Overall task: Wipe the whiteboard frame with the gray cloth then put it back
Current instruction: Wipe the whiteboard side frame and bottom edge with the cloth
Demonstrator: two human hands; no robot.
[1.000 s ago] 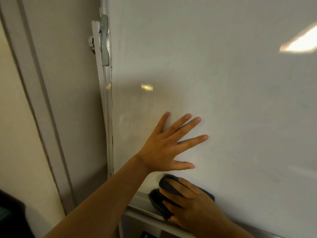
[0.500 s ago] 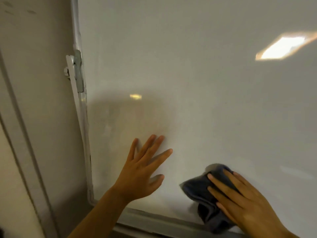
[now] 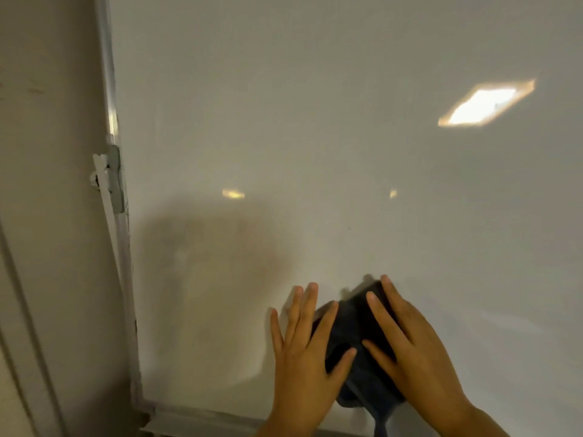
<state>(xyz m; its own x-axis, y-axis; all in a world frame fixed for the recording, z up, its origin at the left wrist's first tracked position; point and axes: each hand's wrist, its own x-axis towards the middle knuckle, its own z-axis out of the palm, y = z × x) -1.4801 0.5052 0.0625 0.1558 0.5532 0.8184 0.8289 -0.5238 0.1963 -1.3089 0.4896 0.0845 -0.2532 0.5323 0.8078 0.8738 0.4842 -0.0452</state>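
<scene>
The dark gray cloth (image 3: 353, 332) is bunched flat against the whiteboard surface (image 3: 315, 137), low and right of centre. My right hand (image 3: 407, 345) presses on its right side with fingers spread. My left hand (image 3: 303, 351) lies beside it, its thumb and index finger over the cloth's left edge, the other fingers on the board. A corner of the cloth hangs down toward the bottom frame (image 3: 202, 421). The whiteboard's left frame (image 3: 121, 247) runs up the left side, with a gray bracket (image 3: 113, 178) on it.
A beige wall (image 3: 50, 216) lies left of the board, with a vertical trim strip (image 3: 19, 326) near the lower left. Reflections of ceiling lights (image 3: 485, 104) show on the board.
The cloth rose from the bottom frame onto the board surface and shifted right. My left hand moved right until it touched the cloth. The view panned right and up.
</scene>
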